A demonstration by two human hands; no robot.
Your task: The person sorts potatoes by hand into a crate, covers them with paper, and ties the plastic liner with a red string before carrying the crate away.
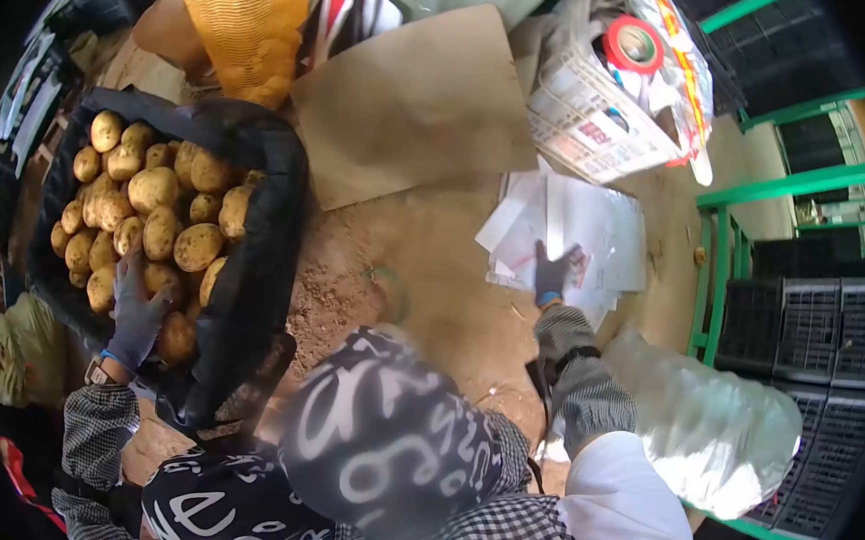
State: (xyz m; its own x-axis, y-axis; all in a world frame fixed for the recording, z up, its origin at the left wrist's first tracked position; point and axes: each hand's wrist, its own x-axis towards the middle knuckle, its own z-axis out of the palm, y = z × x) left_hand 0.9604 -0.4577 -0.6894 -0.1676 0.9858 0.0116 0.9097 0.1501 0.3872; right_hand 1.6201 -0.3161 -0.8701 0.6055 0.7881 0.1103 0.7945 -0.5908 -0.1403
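Note:
My left hand (138, 315), in a grey glove, rests on the potatoes (153, 190) at the near side of a crate lined with black cloth (294, 175). Its fingers are stretched out over them, thumb apart. The potatoes are yellow-brown, some with dirt on the skin. To the right, my right hand (554, 274), also gloved, reaches onto a spread of white papers (611, 232). Its fingers and thumb are apart at the lower end of a narrow white strip (556, 213). Red marks show on the paper beside that hand.
A brown cardboard sheet (414, 98) lies beyond the crate, near an orange mesh sack (244, 21). At the upper right, a white plastic basket (588, 125) holds a red tape roll (634, 44). Clear plastic wrap (703, 419), green framing (800, 183) and black crates (810, 327) stand right.

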